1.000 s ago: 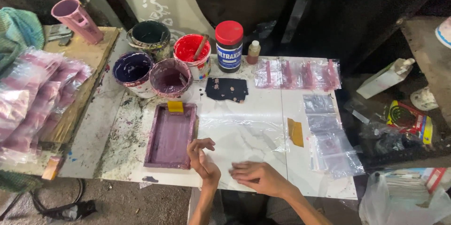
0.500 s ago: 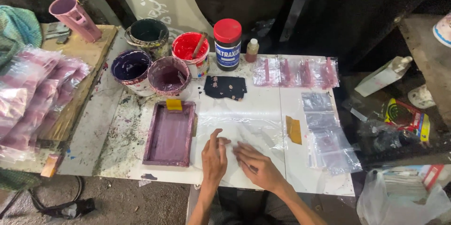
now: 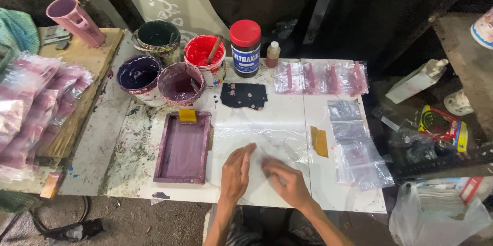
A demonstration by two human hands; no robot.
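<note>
Clear plastic sheet lies flat on the white table, directly in front of the person, with both hands resting on its near portion. Left hand is flat and open, palm down, fingers extended away from the body and pressing the sheet; it holds nothing. Right hand is also palm down on the sheet, fingers loosely spread and angled toward the left hand; whether its fingertips pinch the film cannot be told. The two hands sit just beside each other, a narrow gap between them.

The sheet extends away from the hands toward the far side of the table, so most of its area lies beyond the fingertips. Its left edge meets the purple tray, which is nearer the left hand. A yellow scraper lies just right of the sheet, nearer the right hand, with clear bags beyond it.

Farther off sit a black patch, paint tubs, a red tub and a red-lidded jar.
</note>
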